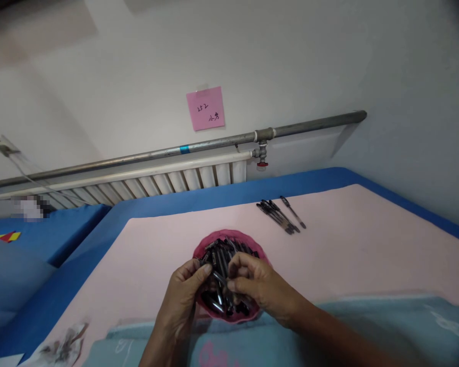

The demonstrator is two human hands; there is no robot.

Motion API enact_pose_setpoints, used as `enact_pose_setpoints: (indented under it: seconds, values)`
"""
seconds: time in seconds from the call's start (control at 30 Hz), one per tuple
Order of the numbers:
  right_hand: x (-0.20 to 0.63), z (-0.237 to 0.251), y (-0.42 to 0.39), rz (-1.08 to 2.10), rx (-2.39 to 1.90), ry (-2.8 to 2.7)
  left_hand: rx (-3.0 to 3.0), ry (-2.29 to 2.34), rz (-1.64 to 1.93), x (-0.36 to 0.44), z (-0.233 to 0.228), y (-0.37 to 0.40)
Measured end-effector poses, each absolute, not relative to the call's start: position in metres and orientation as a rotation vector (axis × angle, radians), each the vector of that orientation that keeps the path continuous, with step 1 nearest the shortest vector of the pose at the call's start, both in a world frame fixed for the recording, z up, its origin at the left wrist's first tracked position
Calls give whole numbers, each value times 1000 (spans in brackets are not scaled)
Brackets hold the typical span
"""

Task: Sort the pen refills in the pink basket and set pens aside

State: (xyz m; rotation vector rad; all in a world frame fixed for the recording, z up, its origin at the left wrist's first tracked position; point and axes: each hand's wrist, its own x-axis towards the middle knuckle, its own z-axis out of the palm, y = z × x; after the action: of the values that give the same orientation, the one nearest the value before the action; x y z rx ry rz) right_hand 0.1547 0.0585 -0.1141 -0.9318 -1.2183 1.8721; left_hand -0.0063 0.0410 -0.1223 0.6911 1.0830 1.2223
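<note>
A pink scalloped basket [265, 255] stands at the near part of the table, heaped with black and clear pen parts [224, 255]. Over it, my left hand [183, 288] is closed, thumb against fingers, on one end of a pen [219, 278]. Facing it, my right hand [252, 280] pinches the other end of that same pen, so the pen spans the gap between both hands. Fingers hide its ends, and whether it is whole cannot be made out. Beyond the basket, several capped black pens [277, 218] lie side by side, one slightly apart on the right.
Pink sheeting [367, 244] covers the blue table [309, 178]. A light-blue patterned cloth [386, 316] lies along the near edge. Crumpled clear plastic [63, 346] is at lower left. A radiator [191, 178] and pipe [149, 155] run along the wall.
</note>
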Motion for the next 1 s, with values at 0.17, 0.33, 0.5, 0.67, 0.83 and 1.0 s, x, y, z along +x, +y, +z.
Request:
enact_pose_setpoints:
  seconds: [0.17,0.33,0.5,0.67,0.83,1.0]
  values:
    - [153,-113,60,1817,-975,-1301,647,1057,1209,2,-117,38]
    - [176,-106,74,1355,-1102,-1629,530,1105,1346,-4,-111,42]
    - [212,-95,94,698,-1327,-1953,467,1092,1396,-13,-109,46]
    - [216,-90,87,494,-1419,-2480,481,1104,1375,-11,-111,45]
    - [200,-97,75,383,-1603,-2592,475,1096,1379,-11,-111,45]
    - [190,-105,73,400,-1675,-2557,498,1055,1388,-9,-111,44]
